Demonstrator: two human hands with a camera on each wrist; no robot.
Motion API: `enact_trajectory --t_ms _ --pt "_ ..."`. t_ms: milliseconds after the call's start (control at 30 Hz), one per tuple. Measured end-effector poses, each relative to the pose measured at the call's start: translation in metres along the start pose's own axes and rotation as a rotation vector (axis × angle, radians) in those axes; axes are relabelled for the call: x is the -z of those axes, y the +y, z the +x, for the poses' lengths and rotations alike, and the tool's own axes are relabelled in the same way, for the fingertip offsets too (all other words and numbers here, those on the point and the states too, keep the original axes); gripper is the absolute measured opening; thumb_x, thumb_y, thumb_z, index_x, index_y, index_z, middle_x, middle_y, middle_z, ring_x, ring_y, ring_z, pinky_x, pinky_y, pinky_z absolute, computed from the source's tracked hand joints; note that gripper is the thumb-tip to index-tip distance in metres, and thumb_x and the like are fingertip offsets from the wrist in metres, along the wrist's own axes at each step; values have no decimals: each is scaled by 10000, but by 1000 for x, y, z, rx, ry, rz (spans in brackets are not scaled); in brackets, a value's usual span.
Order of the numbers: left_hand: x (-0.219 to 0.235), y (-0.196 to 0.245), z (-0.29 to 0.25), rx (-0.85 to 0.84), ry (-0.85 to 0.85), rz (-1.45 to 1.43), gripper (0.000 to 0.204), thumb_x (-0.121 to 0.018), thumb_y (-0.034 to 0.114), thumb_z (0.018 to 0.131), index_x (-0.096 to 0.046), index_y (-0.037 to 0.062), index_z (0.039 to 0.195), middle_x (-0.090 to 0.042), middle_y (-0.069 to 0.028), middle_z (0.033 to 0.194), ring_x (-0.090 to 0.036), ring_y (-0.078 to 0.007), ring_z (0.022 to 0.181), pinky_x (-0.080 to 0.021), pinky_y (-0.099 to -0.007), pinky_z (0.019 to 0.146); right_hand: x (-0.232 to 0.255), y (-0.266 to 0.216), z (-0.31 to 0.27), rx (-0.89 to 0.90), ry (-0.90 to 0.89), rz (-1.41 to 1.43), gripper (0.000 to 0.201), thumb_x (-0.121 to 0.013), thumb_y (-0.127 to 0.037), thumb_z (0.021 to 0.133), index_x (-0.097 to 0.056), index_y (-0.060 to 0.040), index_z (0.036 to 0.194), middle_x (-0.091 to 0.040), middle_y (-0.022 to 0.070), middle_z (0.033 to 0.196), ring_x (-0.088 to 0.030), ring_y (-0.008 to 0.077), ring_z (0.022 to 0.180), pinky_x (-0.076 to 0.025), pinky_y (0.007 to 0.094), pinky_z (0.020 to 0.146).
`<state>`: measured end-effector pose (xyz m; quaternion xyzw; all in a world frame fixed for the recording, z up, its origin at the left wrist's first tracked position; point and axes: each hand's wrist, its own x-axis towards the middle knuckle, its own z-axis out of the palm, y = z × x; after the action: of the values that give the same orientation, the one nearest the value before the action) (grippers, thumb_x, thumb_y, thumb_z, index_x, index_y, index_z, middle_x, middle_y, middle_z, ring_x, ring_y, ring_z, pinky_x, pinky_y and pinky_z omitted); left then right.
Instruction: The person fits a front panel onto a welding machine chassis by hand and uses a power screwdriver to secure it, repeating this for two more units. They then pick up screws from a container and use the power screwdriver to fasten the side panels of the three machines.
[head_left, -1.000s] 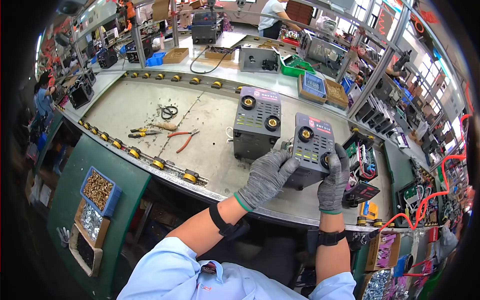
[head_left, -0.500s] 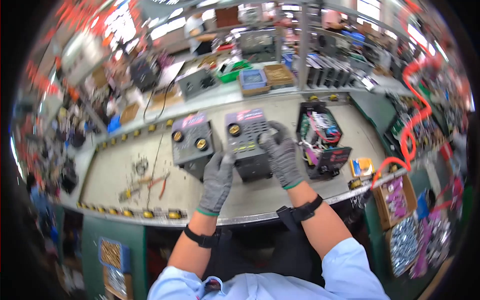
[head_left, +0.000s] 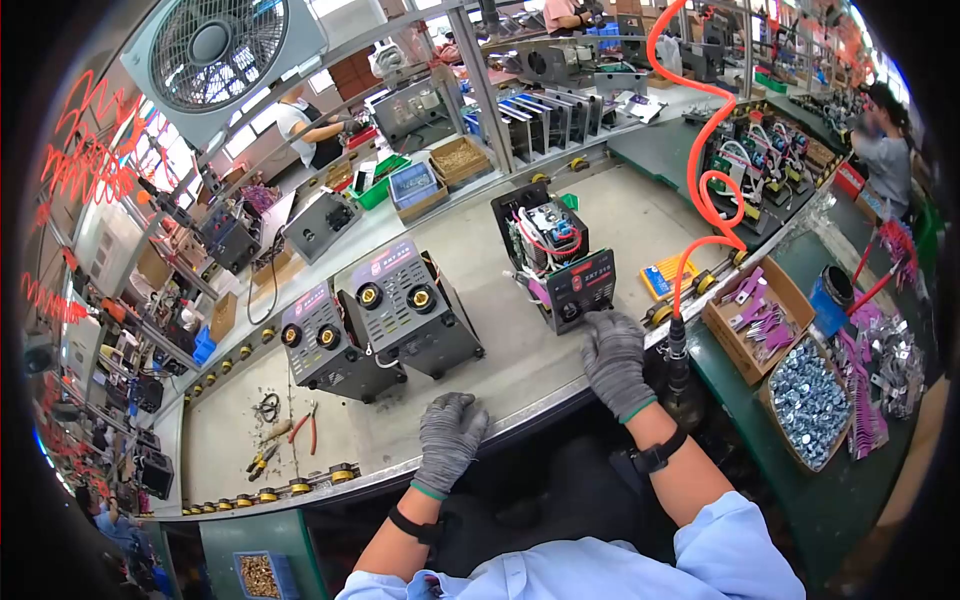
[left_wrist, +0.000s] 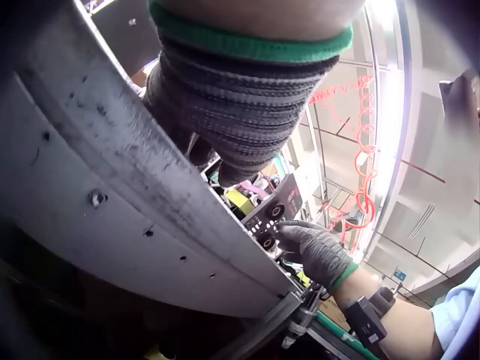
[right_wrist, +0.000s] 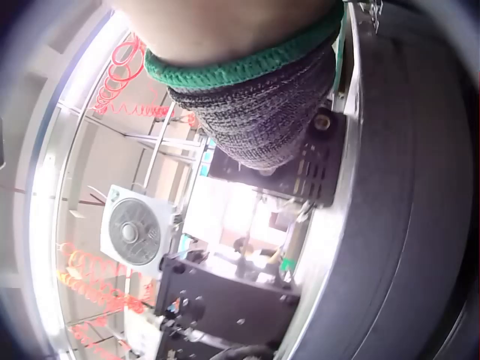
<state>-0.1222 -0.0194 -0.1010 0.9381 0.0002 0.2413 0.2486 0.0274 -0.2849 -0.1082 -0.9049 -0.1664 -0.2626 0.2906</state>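
My gloved left hand point(head_left: 452, 440) is at the table's front edge with its fingers loosely bent and nothing in them. The gloved right hand point(head_left: 612, 360) has its fingertips at the lower front panel point(head_left: 582, 287) of an opened welding machine point(head_left: 545, 235). Circuit boards and wires show inside that machine, whose cover is off. In the left wrist view the right hand point(left_wrist: 319, 253) reaches to the panel's knobs. Two covered grey welding machines, one nearer point(head_left: 425, 310) and one farther left point(head_left: 335, 345), stand side by side, ahead and to the left of the left hand.
Red-handled pliers point(head_left: 303, 422) and other hand tools lie on the table's left part. A red coiled air hose point(head_left: 708, 190) with a dark driver hangs at the right. Boxes of purple parts point(head_left: 760, 320) and screws point(head_left: 812, 403) stand on the green side bench.
Both hands have left the covered machine, which now stands beside the other one. My right hand has moved right to the opened machine, the left back to the table edge. The head view has turned right.
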Motion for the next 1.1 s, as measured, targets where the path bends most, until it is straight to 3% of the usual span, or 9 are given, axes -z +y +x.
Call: enact_trajectory --t_ms 100,167,233,367,400,733,933,1000,1100 --pt "-12 -5 4 7 15 86 315 -762 258 799 -725 52 1034 -691 -146 1066 -622 -350 1045 -473 -475 938 -10 19 19 -148 19 -318 413 -660 -207 811 -626 -61 1195 -658 167 1112 -587 355 1148 -401 480 1056" --pt "-13 -11 1 17 4 123 276 -757 260 800 -734 56 984 -694 -143 1045 -625 -349 1031 -477 -476 925 -22 40 25 -139 18 -404 439 -645 -237 817 -616 -49 1213 -652 181 1146 -612 376 1120 -440 485 1015" --pt "-13 -14 1 43 5 86 257 -752 264 802 -736 56 953 -694 -141 1040 -623 -349 1026 -474 -481 921 -28 43 37 -386 -270 -277 403 -633 -272 837 -617 -78 1190 -652 155 1176 -621 343 1127 -443 498 995" --pt "-10 -9 2 30 37 59 229 -744 253 800 -736 54 914 -692 -138 1023 -619 -346 1004 -464 -491 908 -26 36 41 -342 -353 -373 373 -623 -292 858 -639 -90 1172 -674 167 1157 -660 323 1084 -471 467 975" --pt "-9 -6 0 28 28 41 229 -744 253 800 -736 54 914 -692 -138 1023 -619 -346 1004 -464 -491 908 -24 35 40 -309 -339 -388 336 -603 -262 845 -643 -54 1106 -694 176 1065 -675 341 1026 -508 470 928" --pt "-9 -9 0 -28 139 2 238 -741 208 794 -723 45 967 -688 -151 1017 -613 -353 996 -459 -489 909 -36 -19 22 -220 -438 -427 329 -613 -343 870 -650 -104 1095 -706 130 1043 -707 311 972 -503 491 890" --pt "-12 -27 0 154 139 -151 254 -700 156 853 -701 20 1068 -684 -154 1008 -636 -319 944 -504 -430 882 -45 -48 5 -133 -477 -194 334 -656 -369 865 -645 -103 1067 -698 126 1018 -701 315 952 -497 497 880" --pt "-17 -42 4 400 141 -444 276 -673 153 919 -667 15 1159 -679 -129 994 -645 -232 868 -527 -346 811 -52 -54 3 -137 -526 -124 340 -658 -378 868 -644 -105 1070 -700 127 1023 -701 319 954 -497 496 882" --pt "-17 -76 20 542 91 -745 314 -648 167 964 -628 18 1240 -666 -98 993 -633 -166 818 -529 -287 765 -52 -60 3 -137 -621 -65 392 -688 -399 856 -632 -107 1112 -699 133 1067 -697 331 983 -498 494 900"
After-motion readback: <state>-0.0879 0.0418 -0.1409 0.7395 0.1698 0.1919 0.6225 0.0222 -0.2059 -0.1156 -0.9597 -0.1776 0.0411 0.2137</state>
